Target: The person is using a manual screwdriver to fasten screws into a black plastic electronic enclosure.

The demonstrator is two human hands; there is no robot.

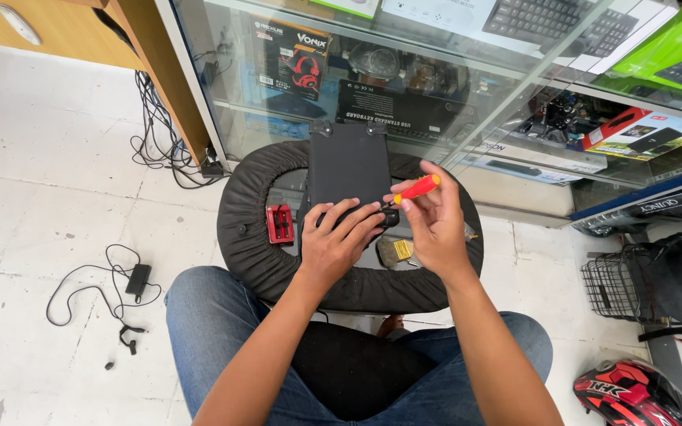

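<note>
**Screwdriver tip at the near edge of a dark panel**

Head view. The person sits with knees apart, and a round black padded stool (254, 237) stands in front of them as a work surface. On it lies a flat dark panel (349, 166), which looks like the bottom cover of a laptop. Its long axis runs away from the person, toward the glass display cabinet (467, 95).

The left hand (337, 241) rests palm down on the near end of the panel. Its fingers are spread and pressed on a black part there; it holds the panel steady and does not close around anything.

The right hand (436, 225) grasps a small screwdriver (412, 191) with an orange and yellow handle, pinched between thumb and fingers. The handle points up and to the right, and the dark tip points down and to the left, toward the near right corner of the panel, just beside the left fingertips. I cannot tell whether the tip already touches a screw.

So the working point lies between the two hands, slightly nearer to the right one.

A red small box (280, 223) lies on the stool, left of the panel. A yellowish small object (395, 251) lies just below the right hand. On the floor, well apart to the left, is a black charger with cable (136, 280).
</note>
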